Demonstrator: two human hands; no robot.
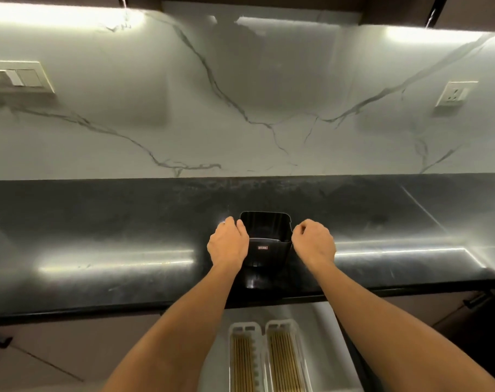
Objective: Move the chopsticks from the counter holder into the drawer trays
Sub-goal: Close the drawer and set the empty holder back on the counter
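Both hands, left hand (228, 244) and right hand (314, 242), curl loose fingers beside the black holder (266, 239) near the desk (99, 236) front edge, gripping nothing; its small red label's unreadable.

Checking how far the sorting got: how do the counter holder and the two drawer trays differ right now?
The holder is black, upright on the counter, and looks empty; the drawer trays are pale, lie flat below the counter edge, and hold rows of chopsticks. The left hand and right hand flank the holder, not the trays.
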